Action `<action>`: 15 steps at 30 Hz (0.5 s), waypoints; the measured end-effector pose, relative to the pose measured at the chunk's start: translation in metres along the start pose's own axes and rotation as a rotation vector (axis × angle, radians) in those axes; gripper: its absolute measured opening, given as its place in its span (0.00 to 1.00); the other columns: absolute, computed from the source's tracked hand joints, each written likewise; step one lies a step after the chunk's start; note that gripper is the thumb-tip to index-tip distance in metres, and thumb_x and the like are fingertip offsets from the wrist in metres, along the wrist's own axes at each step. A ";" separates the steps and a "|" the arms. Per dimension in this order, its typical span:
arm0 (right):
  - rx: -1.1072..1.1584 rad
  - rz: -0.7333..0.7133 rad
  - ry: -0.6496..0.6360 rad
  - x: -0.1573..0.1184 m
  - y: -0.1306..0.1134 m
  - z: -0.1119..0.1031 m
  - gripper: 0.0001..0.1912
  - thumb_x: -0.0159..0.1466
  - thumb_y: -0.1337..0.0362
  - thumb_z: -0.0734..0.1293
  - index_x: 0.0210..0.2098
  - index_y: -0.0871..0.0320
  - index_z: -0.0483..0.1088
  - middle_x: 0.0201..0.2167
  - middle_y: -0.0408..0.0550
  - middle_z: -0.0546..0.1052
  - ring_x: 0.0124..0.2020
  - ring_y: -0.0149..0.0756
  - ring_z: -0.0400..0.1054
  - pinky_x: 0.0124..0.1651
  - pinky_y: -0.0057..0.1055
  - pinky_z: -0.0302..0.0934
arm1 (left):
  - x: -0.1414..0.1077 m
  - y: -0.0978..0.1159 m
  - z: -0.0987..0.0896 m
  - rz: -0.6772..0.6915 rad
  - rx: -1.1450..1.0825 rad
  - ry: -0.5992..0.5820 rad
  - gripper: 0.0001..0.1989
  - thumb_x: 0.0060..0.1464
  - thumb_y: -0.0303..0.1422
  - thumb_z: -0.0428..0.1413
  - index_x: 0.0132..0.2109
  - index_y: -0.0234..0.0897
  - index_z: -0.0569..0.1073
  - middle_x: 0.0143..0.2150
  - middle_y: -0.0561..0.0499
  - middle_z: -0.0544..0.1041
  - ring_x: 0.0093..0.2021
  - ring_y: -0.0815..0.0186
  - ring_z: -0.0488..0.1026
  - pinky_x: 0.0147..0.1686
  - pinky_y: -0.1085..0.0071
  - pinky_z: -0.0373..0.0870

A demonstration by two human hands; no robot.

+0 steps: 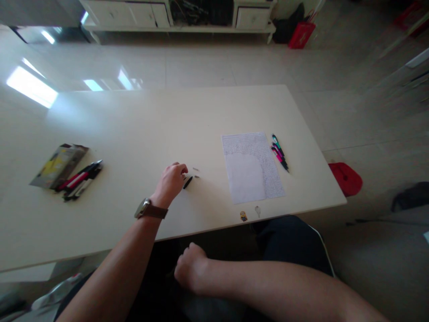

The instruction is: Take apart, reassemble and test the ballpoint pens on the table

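Observation:
My left hand (170, 180), with a brown-strapped watch (143, 208) on its wrist, is low over the white table (187, 120). Its fingers curl around a small white object with a black end (188, 182), whose kind I cannot make out. Just right of the fingertips lie two tiny dark pieces (196, 176). Below the table's near edge, my right hand (191, 269) is closed over my lap, with no object showing in it. Farther right on the table is a sheet of paper (246, 176) with dense handwriting along its top and right side.
Several pens (279, 152) lie right of the paper. Two small stickers, one a yellow cartoon figure (243, 216), are near the front edge. At left are a grey-yellow packet (58, 167) and more pens (80, 181). A red stool (346, 179) stands beyond the right edge.

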State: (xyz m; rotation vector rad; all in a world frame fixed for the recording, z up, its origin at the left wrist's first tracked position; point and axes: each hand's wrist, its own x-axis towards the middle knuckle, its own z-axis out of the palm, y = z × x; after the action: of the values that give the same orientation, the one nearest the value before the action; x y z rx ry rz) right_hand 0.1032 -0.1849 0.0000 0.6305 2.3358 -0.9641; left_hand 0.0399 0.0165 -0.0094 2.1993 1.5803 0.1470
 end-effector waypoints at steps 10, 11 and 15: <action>0.015 0.018 0.069 -0.001 0.000 0.003 0.05 0.60 0.71 0.69 0.28 0.61 0.76 0.40 0.57 0.81 0.45 0.51 0.76 0.49 0.51 0.69 | -0.002 -0.001 -0.012 -0.026 -0.084 0.023 0.17 0.54 0.24 0.48 0.45 0.38 0.78 0.40 0.45 0.82 0.42 0.60 0.77 0.46 0.63 0.72; 0.018 0.016 0.068 -0.001 0.000 0.003 0.05 0.61 0.71 0.69 0.28 0.61 0.76 0.40 0.56 0.81 0.44 0.51 0.76 0.49 0.51 0.69 | -0.002 -0.001 -0.013 -0.027 -0.089 0.017 0.17 0.54 0.24 0.49 0.45 0.38 0.79 0.40 0.45 0.82 0.42 0.60 0.77 0.46 0.64 0.73; 0.018 0.025 0.050 -0.003 -0.001 0.002 0.06 0.62 0.70 0.68 0.30 0.60 0.76 0.42 0.55 0.81 0.46 0.50 0.76 0.52 0.51 0.67 | -0.004 -0.003 -0.014 -0.011 -0.112 0.009 0.16 0.56 0.26 0.48 0.45 0.37 0.79 0.42 0.44 0.82 0.43 0.60 0.78 0.47 0.62 0.73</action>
State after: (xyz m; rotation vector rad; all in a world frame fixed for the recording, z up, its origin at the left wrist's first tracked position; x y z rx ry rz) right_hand 0.1056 -0.1874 0.0007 0.6971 2.3593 -0.9692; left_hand 0.0313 0.0170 0.0026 2.1068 1.5503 0.2365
